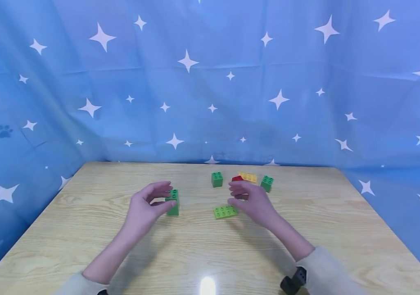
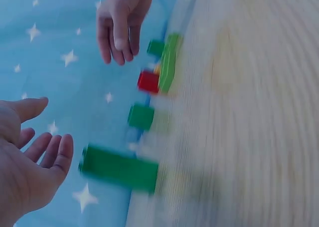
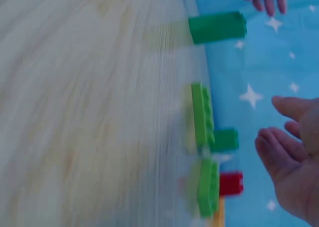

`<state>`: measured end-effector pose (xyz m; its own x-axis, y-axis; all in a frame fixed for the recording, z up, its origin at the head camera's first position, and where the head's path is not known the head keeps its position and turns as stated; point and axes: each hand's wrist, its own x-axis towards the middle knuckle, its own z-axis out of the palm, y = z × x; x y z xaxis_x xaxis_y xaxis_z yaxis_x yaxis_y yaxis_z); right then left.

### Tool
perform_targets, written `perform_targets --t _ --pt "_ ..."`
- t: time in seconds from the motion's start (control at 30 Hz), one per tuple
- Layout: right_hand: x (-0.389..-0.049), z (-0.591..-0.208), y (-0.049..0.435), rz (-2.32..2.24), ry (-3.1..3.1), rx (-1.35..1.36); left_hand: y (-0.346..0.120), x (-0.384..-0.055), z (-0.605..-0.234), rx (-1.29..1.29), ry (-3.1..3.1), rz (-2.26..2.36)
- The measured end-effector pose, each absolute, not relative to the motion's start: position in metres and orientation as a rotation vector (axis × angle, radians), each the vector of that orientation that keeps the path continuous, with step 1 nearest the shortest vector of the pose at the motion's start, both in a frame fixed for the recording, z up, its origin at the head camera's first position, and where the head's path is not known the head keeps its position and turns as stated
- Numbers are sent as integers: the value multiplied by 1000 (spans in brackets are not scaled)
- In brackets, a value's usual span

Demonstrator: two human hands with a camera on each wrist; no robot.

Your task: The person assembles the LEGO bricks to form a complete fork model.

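My left hand [image 1: 147, 205] is raised beside a tall dark green toy brick [image 1: 173, 208], fingers loosely bent with nothing in them. A gap shows between these fingers and the upright brick [image 2: 119, 169] in the left wrist view. My right hand [image 1: 252, 202] hovers above the bricks on the right, thumb apart from the fingers, also holding nothing. Just left of it a flat light green brick [image 1: 225, 212] lies studs up. A second light green brick [image 3: 208, 187] shows in the right wrist view; the right hand mostly covers it in the head view.
Farther back on the wooden table [image 1: 195, 250] stand a small green brick [image 1: 217, 179], a partly hidden red brick [image 1: 237, 178], a flat yellow brick [image 1: 248, 177] and another green brick [image 1: 267, 183]. A blue starry curtain [image 1: 210, 82] hangs behind the table's far edge.
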<state>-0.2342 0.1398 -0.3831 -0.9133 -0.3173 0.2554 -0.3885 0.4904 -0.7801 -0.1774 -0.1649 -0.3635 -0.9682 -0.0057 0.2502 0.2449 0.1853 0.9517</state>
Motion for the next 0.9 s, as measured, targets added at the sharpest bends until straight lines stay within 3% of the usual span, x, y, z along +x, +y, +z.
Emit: perform_targets --t 0.2,0.4,0.9 --pt "-233 -391 175 1377 -2720 517 -125 -176 -373 -309 -2312 -1874" --pt "-235 -404 195 1352 -2857 413 -92 -197 -398 -457 -2474 -1791" --pt "-246 -419 198 1300 -2880 384 -68 -232 -422 -546 -2675 -1684"
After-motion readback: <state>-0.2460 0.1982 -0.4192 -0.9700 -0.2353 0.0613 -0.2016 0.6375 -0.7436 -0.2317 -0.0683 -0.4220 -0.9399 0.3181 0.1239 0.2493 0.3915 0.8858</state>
